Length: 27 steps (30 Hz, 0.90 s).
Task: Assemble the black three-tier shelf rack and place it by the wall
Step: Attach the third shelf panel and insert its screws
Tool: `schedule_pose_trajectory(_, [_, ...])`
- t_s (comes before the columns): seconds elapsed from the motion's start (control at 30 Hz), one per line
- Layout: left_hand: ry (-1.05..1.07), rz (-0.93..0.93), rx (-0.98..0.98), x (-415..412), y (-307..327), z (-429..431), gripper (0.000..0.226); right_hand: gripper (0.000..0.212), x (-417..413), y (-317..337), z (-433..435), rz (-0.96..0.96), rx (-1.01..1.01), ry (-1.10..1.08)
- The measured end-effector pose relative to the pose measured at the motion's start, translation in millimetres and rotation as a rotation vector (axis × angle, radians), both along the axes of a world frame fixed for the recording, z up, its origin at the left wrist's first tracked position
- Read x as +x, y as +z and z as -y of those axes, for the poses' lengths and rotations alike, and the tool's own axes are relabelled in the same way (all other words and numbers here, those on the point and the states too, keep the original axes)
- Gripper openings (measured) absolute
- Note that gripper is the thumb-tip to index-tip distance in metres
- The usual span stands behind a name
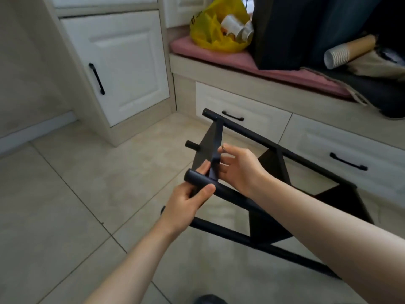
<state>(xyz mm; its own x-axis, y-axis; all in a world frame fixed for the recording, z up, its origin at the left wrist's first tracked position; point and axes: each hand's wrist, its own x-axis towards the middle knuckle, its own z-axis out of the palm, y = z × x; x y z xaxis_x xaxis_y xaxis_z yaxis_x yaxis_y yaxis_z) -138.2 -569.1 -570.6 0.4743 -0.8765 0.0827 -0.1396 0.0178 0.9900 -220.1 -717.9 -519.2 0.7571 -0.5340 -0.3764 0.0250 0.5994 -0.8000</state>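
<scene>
The black shelf rack [269,229] lies tipped on its side over the tiled floor, its round posts running from near me toward the right. Three flat black shelf panels sit between the posts. My left hand [188,200] grips the near post's end [197,179], thumb over the tube. My right hand [236,165] is at the edge of the end shelf panel [208,145] and pinches a small metal piece [223,149] between fingertips. A short black stub [191,144] sticks out from that panel's left side.
A white cabinet door [118,62] with a black handle stands at the left. A bench with white drawers [241,119] runs behind the rack, carrying a pink cushion [219,55], a yellow bag [214,27], a dark bag [306,31] and stacked paper cups [337,57]. Beige floor tiles [65,205] spread to the left.
</scene>
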Motion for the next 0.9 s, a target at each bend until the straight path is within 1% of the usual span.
schedule_pose_trajectory(0.07, [-0.006, -0.06, 0.024, -14.3, -24.7, 0.3, 0.05, 0.015, -11.7, -21.5, -0.8, -0.045, -0.016, -0.009])
schedule_pose_trajectory(0.17, [-0.018, -0.135, 0.075, -31.5, -54.4, 4.1, 0.059, 0.014, -31.0, -48.8, 0.8, -0.1, -0.07, -0.023])
schedule_pose_trajectory(0.23, [-0.027, -0.178, 0.124, -38.8, -70.7, 7.8, 0.058, 0.018, -41.9, -63.3, 4.2, -0.132, -0.09, -0.028])
schedule_pose_trajectory(0.3, [-0.035, -0.206, 0.166, -44.0, -83.9, 11.4, 0.06, 0.023, -50.1, -75.6, 8.1, -0.16, -0.105, -0.028])
schedule_pose_trajectory(0.47, [-0.036, -0.257, 0.244, -53.1, -110.5, 15.0, 0.07, 0.022, -64.3, -104.1, 14.4, -0.181, -0.108, -0.005])
schedule_pose_trajectory(0.67, [-0.038, -0.221, 0.353, -57.7, -140.1, 0.8, 0.076, 0.025, -75.4, -141.0, 8.0, -0.176, -0.044, 0.029])
schedule_pose_trajectory(0.8, [-0.011, -0.179, 0.412, -51.0, -154.6, -6.9, 0.073, 0.025, -76.7, -163.4, 1.6, -0.181, -0.015, 0.039])
schedule_pose_trajectory(0.9, [-0.026, -0.146, 0.446, -46.6, -154.9, -6.8, 0.067, 0.021, -77.3, -171.2, 4.4, -0.157, 0.017, 0.039])
